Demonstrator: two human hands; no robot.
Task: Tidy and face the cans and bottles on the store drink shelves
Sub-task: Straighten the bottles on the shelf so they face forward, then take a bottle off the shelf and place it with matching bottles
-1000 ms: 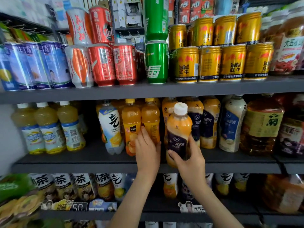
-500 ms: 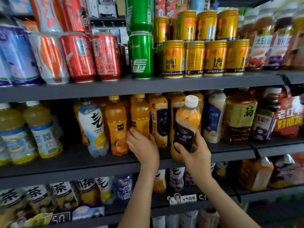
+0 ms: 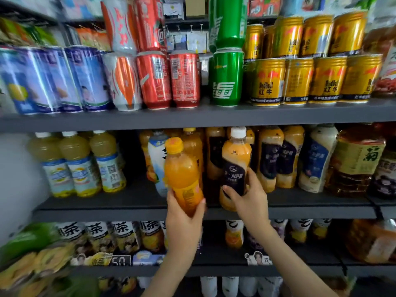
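My left hand (image 3: 185, 217) grips the lower part of an orange juice bottle (image 3: 182, 174) with an orange cap, held tilted in front of the middle shelf (image 3: 128, 211). My right hand (image 3: 246, 199) holds a milk tea bottle (image 3: 234, 161) with a white cap and a dark label, at the shelf's front edge. Behind them stand more orange juice bottles (image 3: 192, 146) and a row of milk tea bottles (image 3: 271, 155).
The top shelf (image 3: 192, 117) carries blue cans (image 3: 53, 80), red cola cans (image 3: 169, 80), a green can (image 3: 227, 78) and gold cans (image 3: 315, 79), some stacked. Pale yellow drink bottles (image 3: 79, 163) stand at the middle left, a big oil jug (image 3: 355, 161) at the right. Tea bottles (image 3: 124, 234) fill the shelf below.
My left hand has taken an orange juice bottle from the row and pulled it forward off the shelf. My right hand still holds the milk tea bottle. The camera has shifted.
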